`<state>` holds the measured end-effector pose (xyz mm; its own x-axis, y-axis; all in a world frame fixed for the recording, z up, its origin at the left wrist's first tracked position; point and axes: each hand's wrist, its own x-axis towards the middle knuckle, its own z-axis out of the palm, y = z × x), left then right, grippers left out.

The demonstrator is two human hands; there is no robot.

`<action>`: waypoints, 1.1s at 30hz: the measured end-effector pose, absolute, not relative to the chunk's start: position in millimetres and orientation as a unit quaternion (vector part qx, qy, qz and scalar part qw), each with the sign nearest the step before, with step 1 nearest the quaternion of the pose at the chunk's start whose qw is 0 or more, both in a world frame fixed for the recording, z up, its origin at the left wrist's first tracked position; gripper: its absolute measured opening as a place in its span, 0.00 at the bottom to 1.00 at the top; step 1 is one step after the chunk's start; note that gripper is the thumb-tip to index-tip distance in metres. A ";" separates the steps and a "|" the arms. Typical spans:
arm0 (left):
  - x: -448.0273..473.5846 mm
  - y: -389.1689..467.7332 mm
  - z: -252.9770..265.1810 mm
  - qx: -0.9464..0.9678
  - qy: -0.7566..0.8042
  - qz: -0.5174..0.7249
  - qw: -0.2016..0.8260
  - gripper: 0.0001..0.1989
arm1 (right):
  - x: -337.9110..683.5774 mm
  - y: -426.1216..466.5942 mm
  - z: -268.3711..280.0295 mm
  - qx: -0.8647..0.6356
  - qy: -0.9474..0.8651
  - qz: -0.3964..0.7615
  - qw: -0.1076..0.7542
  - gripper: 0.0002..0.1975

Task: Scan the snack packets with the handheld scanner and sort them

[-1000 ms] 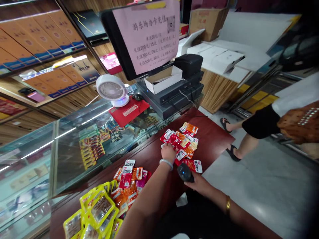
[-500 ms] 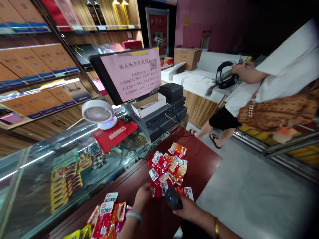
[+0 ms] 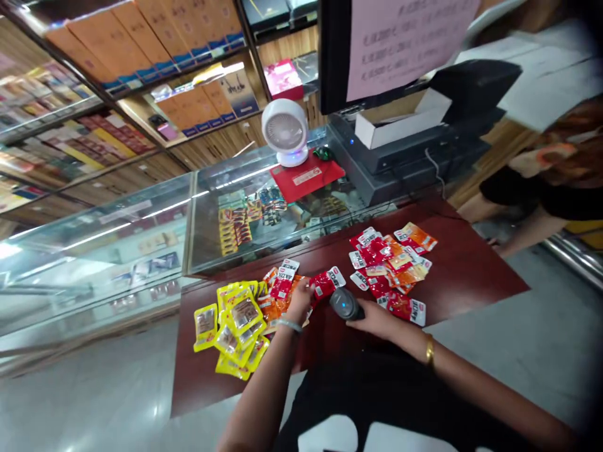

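My left hand (image 3: 300,303) pinches the end of a red snack packet (image 3: 327,282) with a white printed label, just above the counter. A black handheld barcode scanner (image 3: 345,304) with a small blue light sits in my right hand (image 3: 374,319), its head close to that packet. Yellow snack packets (image 3: 241,329) lie heaped left of my left hand. Orange and red packets (image 3: 281,285) lie partly under that hand. Another pile of red and orange packets (image 3: 393,257) rests beyond my right hand, with a single red packet (image 3: 404,307) at its near edge.
The dark red countertop (image 3: 475,263) adjoins a glass display case (image 3: 202,207). A white fan (image 3: 285,129) stands on the glass by a red folder (image 3: 308,177). At the back right are a monitor (image 3: 335,56) and an open white box (image 3: 400,122). Another person's legs (image 3: 518,207) show at right.
The view has swung left and down, bringing the yellow packets into full sight. My left hand has carried the red packet leftward from the right pile; the scanner has moved along with it.
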<state>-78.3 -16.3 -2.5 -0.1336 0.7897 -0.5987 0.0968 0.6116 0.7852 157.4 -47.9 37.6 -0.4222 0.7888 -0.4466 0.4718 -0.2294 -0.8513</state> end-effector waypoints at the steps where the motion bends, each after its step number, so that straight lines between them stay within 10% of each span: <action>1: -83.8 -19.5 -2.4 0.305 0.676 0.327 0.585 0.11 | 152.0 -46.1 37.6 -0.518 -0.612 0.584 0.129 0.25; 14: -142.7 -35.2 12.3 0.413 0.758 0.189 0.467 0.08 | 99.2 -44.3 52.2 -0.440 -0.626 0.633 0.120 0.25; 21: -161.5 -17.5 49.5 0.587 0.802 0.080 0.081 0.21 | 133.6 -54.7 33.2 -0.511 -0.604 0.597 0.131 0.24; 33: 63.2 81.1 -10.2 0.696 0.680 0.016 0.232 0.32 | 216.9 -83.1 17.9 -0.613 -0.498 0.589 0.171 0.22</action>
